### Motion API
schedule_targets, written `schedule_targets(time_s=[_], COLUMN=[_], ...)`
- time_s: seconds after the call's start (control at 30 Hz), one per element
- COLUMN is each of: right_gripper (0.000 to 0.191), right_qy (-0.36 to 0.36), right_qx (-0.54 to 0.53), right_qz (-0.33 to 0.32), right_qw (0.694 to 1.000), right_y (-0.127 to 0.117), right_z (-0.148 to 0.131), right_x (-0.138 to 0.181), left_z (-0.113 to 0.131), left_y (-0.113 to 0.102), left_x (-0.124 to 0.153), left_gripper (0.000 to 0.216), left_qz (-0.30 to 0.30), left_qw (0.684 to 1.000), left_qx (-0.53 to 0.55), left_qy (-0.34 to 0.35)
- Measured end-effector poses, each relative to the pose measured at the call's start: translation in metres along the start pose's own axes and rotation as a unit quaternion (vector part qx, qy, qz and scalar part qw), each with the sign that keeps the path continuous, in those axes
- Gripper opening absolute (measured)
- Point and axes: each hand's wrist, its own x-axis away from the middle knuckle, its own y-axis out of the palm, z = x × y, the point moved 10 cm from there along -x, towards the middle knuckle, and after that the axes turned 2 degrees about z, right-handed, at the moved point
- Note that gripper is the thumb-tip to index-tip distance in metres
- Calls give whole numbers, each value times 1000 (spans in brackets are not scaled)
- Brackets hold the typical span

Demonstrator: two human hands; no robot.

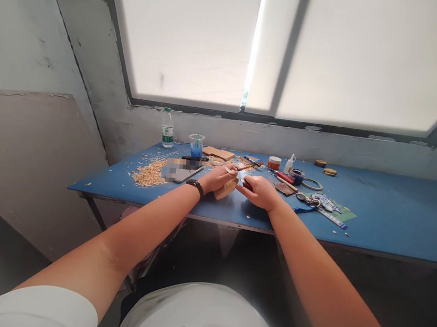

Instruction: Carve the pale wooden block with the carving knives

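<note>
Close to the table's front edge, my left hand (217, 178) is closed around a pale piece of wood (226, 189), and a white wrap shows on one of its fingers. Just to the right, my right hand (258, 191) grips a carving knife (246, 185) by its dark red handle. The knife's short blade points toward the wood; whether it touches cannot be made out. Wood shavings (151, 173) lie heaped left of my hands, beside a phone (189, 174) on the blue table (393, 213).
A water bottle (168, 129) and a plastic cup (196, 146) stand at the back left, near flat wooden boards (219, 154). Rightward are an orange jar (274, 162), a glue bottle (289, 164), a tape roll (312, 184), and a ruler (332, 218).
</note>
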Motion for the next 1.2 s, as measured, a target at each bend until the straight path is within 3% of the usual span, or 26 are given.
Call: schedule_targets(time_s=[0.23,0.43,0.63,1.2], right_gripper=[41,37,42,40], right_qy=[1,3,-19,42], right_qx=[8,3,-28,75], right_qz=[-2,2,-4,-19], right_qw=[1000,1000,999,996], right_y=[3,4,5,13], right_z=[1,3,0,14], right_x=[-1,0,-1,-5], left_z=[0,4,3,0], left_y=[3,4,3,2], left_x=[4,1,3,1], left_gripper=[46,39,35,30], left_qz=[-17,-31,-30,-11], left_qw=[999,999,999,1000], left_qx=[13,1,-6,-15], left_qy=[-32,-10,-31,17])
